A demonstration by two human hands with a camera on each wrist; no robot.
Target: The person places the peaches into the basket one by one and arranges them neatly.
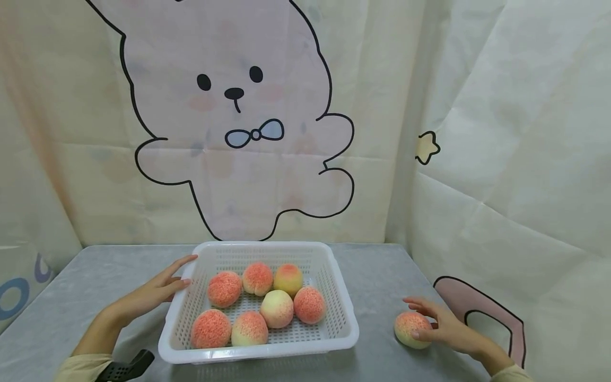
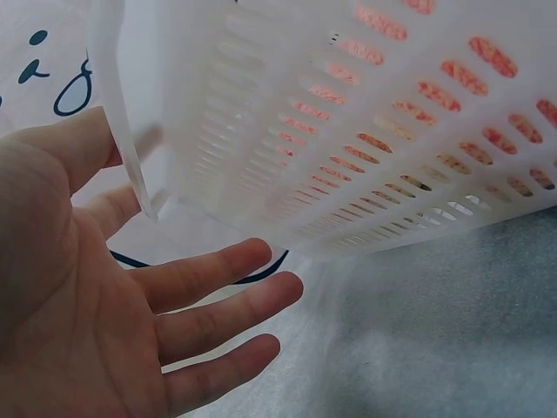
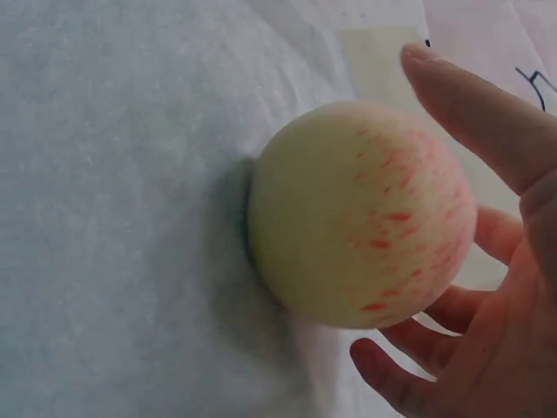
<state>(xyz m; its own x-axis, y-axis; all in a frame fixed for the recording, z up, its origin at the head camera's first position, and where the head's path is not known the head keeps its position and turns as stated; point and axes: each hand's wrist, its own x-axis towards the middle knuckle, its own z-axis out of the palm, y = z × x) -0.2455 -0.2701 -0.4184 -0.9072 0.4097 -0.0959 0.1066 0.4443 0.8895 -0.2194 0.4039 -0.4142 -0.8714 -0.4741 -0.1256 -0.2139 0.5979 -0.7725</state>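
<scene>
In the head view a white perforated basket [image 1: 258,353] stands on the grey table with several red-and-yellow toy peaches inside, one being a pale peach [image 1: 277,309]. My left hand [image 1: 153,292] rests at the basket's left rim. In the left wrist view its thumb and forefinger lie over the rim [image 2: 130,157], while the other fingers [image 2: 231,309] stretch out beside the outer wall. To the right of the basket, a single peach [image 1: 410,330] sits on the table. My right hand [image 1: 446,326] spreads around it; in the right wrist view the thumb [image 3: 470,109] stands apart from the peach's surface.
The grey table [image 1: 377,276] extends between the basket and the lone peach. A cloth backdrop [image 1: 372,79] with a cartoon bear hangs behind the table, and another cloth [image 1: 525,185] closes the right side. A black strap [image 1: 126,369] shows at the left wrist.
</scene>
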